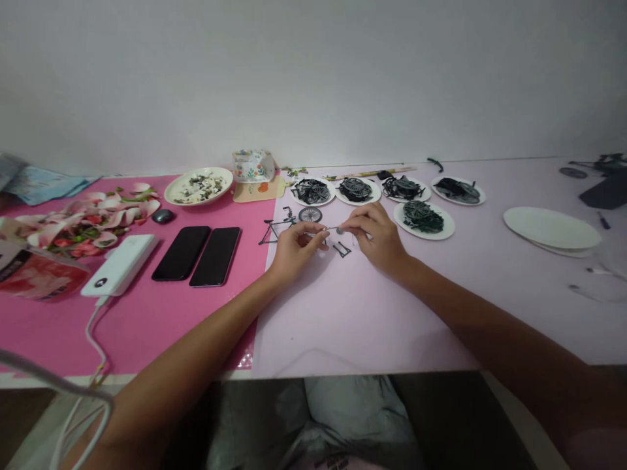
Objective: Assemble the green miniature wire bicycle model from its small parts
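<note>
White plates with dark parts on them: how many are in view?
5. Near the wall, left to right in a row: first plate, second plate, third plate, fourth plate. The fifth plate lies in front of the row, beside the right hand. None seems hidden.

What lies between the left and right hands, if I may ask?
In the head view, a thin part spans the gap from the left hand to the right hand; a small grey disc and a dark forked piece also show.
</note>
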A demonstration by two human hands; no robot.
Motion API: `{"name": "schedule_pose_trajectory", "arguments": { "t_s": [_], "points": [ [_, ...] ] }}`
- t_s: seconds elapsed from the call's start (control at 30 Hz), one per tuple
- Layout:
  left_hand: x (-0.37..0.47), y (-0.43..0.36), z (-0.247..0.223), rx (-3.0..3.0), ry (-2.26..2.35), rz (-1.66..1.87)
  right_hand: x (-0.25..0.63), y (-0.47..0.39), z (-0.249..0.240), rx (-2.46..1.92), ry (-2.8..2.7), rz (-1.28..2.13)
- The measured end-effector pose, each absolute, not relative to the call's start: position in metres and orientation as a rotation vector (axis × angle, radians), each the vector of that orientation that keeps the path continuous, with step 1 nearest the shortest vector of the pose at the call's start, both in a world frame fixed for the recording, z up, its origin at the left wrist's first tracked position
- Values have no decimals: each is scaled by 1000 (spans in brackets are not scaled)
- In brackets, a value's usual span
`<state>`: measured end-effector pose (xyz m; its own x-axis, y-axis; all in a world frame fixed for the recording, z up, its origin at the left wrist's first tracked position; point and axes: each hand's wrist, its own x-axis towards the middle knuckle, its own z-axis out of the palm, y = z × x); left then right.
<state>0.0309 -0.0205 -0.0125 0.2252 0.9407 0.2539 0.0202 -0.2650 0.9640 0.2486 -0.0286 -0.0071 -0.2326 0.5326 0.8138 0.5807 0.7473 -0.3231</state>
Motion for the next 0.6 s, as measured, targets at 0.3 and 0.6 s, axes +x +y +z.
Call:
{"name": "schedule_pose_trajectory", "arguments": {
  "t_s": [0.3, 0.6],
  "points": [
    [29, -18, -16, 1523, 941, 1199, 247, -30, -7, -838, -1899, -35],
    [29, -20, -13, 1561, 949, 1200, 248, -30, -10, -836, -1870, 20]
  ]
}}
